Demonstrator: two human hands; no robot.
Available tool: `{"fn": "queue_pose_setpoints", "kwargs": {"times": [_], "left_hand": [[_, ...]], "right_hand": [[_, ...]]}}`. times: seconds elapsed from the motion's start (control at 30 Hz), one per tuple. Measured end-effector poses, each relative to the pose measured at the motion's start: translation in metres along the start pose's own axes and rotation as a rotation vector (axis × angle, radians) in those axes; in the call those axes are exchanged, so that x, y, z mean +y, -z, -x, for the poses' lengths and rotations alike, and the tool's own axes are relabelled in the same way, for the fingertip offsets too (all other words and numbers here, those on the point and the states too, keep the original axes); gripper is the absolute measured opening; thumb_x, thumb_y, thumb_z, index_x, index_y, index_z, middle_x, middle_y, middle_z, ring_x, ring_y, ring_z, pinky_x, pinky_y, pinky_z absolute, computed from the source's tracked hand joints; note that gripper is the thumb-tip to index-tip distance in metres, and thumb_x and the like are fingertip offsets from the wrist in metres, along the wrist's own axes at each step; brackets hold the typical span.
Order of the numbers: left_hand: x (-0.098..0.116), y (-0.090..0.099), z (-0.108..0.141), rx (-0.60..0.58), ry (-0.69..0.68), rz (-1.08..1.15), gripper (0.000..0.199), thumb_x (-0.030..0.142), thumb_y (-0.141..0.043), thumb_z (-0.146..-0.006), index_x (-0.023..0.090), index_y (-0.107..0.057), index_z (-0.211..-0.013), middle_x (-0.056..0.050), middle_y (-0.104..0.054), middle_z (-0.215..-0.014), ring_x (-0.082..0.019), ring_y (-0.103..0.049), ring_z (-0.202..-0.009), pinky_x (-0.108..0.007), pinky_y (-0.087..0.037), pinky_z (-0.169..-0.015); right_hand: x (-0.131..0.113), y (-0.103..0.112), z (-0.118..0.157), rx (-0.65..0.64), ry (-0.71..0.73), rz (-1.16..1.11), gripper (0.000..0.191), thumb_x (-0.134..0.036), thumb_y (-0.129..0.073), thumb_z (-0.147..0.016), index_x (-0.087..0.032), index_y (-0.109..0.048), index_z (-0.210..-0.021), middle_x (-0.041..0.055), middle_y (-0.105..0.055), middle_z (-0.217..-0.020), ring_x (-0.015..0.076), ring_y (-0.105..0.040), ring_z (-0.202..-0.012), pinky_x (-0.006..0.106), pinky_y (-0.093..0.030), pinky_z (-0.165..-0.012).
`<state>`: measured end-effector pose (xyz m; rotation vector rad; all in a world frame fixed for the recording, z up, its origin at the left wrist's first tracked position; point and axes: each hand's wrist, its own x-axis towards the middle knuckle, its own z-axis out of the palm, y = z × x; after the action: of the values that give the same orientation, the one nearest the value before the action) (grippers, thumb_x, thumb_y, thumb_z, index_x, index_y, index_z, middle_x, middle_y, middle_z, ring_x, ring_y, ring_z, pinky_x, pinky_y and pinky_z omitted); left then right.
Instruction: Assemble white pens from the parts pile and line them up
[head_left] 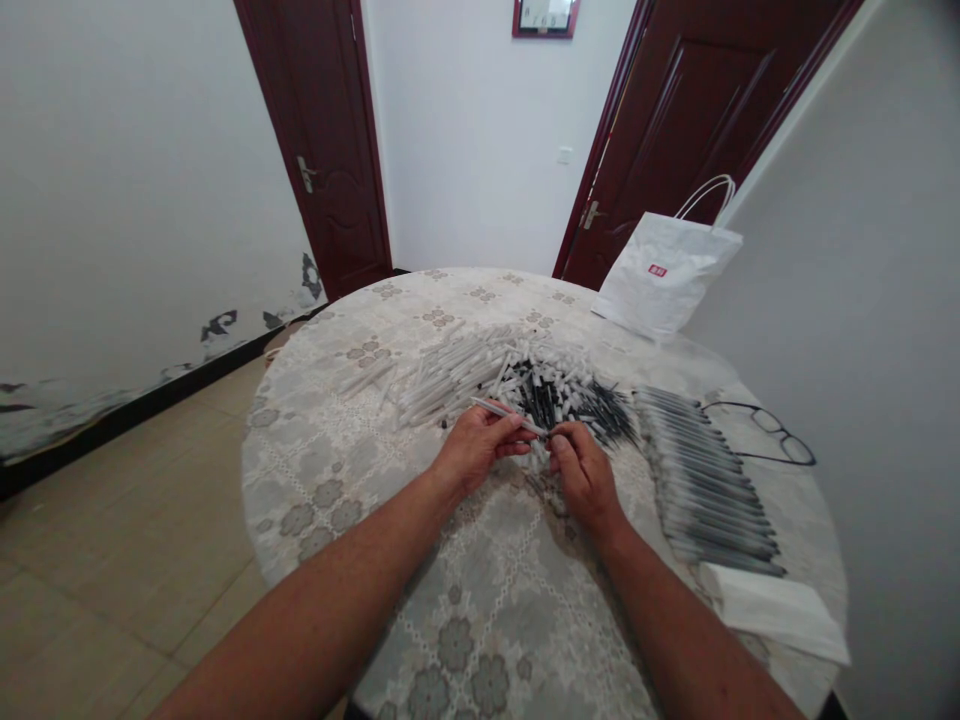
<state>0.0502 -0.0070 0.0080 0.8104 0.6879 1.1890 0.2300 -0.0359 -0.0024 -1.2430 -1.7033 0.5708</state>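
"How far along is it looking?"

"Partway, I'd judge: slim grey plastic pens (716, 490) are lying in a row at the frame's right, while loose white plastic tubes (457, 375) and thin black pieces (609, 408) are waiting mid-frame."

"And the hands?"

"At centre, the left hand (474, 447) is pinching a slim pale plastic barrel (491, 406); the right hand (586, 478), fingers nearly closed, is gripping its end."

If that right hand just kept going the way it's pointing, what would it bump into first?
Probably the slim grey tube in the left hand: its end sits right at the fingertips of the right hand. Depth is hard to judge.
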Motion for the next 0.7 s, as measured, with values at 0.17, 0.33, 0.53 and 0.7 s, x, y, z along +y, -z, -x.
{"fn": "queue_pose_setpoints", "kwargs": {"times": [0.17,0.33,0.53,0.7], "left_hand": [[0.0007,0.0010,-0.0010,0.000,0.003,-0.002,0.028,0.026,-0.079,-0.078,0.014,-0.059,-0.091,-0.009,-0.073,-0.090,-0.019,-0.073,-0.079,-0.030,-0.062,-0.069],[0.0004,0.0004,0.0005,-0.015,0.020,-0.015,0.028,0.026,-0.079,-0.078,0.014,-0.058,-0.092,-0.009,-0.074,-0.091,-0.019,-0.073,-0.079,-0.032,-0.062,-0.070],[0.0021,-0.0008,0.0011,-0.002,0.017,-0.026,0.026,0.027,-0.079,-0.079,0.014,-0.060,-0.091,-0.009,-0.074,-0.090,-0.019,-0.073,-0.080,-0.031,-0.062,-0.070],[0.0021,-0.0001,0.0012,-0.030,0.023,-0.024,0.027,0.027,-0.079,-0.078,0.014,-0.059,-0.091,-0.009,-0.073,-0.089,-0.019,-0.073,-0.080,-0.031,-0.062,-0.071]], "right_hand": [[-0.0044,0.0013,-0.0002,0.018,0.043,0.084,0.018,-0.037,-0.050,-0.096,-0.021,-0.058,-0.095,-0.0008,-0.059,-0.076,0.0161,-0.055,-0.070,0.027,-0.039,-0.065],[-0.0037,-0.0001,0.0006,-0.050,0.002,0.051,0.033,-0.039,-0.038,-0.101,-0.022,-0.053,-0.077,-0.0022,-0.055,-0.066,0.0148,-0.052,-0.063,0.027,-0.037,-0.062],[-0.0039,0.0021,0.0005,-0.020,0.021,0.021,0.021,-0.039,-0.044,-0.099,-0.022,-0.055,-0.092,-0.0019,-0.057,-0.073,0.0152,-0.053,-0.065,0.027,-0.039,-0.063],[-0.0053,0.0042,-0.0005,-0.031,0.070,0.093,0.019,-0.035,-0.044,-0.097,-0.022,-0.056,-0.091,-0.0011,-0.056,-0.074,0.0164,-0.053,-0.069,0.028,-0.038,-0.066]]}}
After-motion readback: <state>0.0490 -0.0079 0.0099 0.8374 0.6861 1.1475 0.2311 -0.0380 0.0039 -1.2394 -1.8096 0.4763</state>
